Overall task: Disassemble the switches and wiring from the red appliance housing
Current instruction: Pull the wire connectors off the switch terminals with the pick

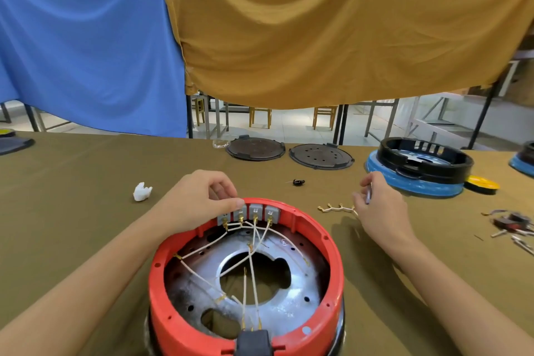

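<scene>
Housing (pixel 332 254) far rim: L hand (pixel 199 199) pinches switches (pixel 248 212) | R hand (pixel 381 205) holds wire (pixel 338 208)

hands at work on a red housing (pixel 185 292) set on an olive-covered table (pixel 72 225).
the left hand (pixel 199 199) pinches the grey switches (pixel 248 213) at the far rim, white wires (pixel 251 257) crossing the metal plate (pixel 306 274) below; the right hand (pixel 381 208) holds a loose wire piece (pixel 336 208) beside the housing.

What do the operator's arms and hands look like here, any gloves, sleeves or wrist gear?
Both forearms are bare all the way to the frame edge, with no sleeves in view. The left hand and right hand have no gloves, and no rings, watch or bands are visible. Nails look short and unpainted.
</scene>
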`<act>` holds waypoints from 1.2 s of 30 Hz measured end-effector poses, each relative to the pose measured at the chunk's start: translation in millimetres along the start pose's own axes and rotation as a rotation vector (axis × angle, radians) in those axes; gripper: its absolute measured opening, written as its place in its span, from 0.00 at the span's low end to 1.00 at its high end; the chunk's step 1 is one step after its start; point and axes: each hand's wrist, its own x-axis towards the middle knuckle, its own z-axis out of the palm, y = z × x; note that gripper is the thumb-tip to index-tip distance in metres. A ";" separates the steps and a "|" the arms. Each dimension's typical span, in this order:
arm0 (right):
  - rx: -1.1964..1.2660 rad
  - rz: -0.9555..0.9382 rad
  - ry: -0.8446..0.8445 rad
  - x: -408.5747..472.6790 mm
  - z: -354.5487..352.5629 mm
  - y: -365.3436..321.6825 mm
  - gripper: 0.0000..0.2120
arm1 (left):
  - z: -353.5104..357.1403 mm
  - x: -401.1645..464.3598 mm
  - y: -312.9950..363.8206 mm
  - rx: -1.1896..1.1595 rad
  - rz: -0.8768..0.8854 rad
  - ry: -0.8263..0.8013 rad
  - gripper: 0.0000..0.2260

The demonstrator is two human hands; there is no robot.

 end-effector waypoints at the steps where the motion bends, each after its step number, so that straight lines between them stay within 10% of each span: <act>1: 0.027 -0.015 -0.005 -1.0 -0.7 -1.9 0.08 | -3.8 -0.3 -0.2 -0.044 -0.014 -0.073 0.05; 4: 0.067 -0.097 -0.115 -9.5 3.0 -10.0 0.07 | -16.2 -3.9 0.9 -0.164 -0.044 -0.248 0.08; 13: -0.156 -0.124 -0.393 -13.3 15.0 -5.4 0.08 | -5.4 -3.1 4.1 -0.113 -0.005 -0.097 0.08; 20: 0.478 -0.109 -0.239 -19.1 8.0 -21.2 0.08 | -10.8 -3.5 -3.5 -0.232 -0.013 -0.231 0.13; 28: 1.174 0.225 -0.432 -24.9 -2.2 -47.2 0.08 | -5.2 -3.9 -0.5 -0.242 -0.014 -0.259 0.15; 36: 1.151 0.113 -0.522 -30.7 -6.6 -54.2 0.03 | -5.1 -5.4 1.9 -0.206 -0.022 -0.235 0.14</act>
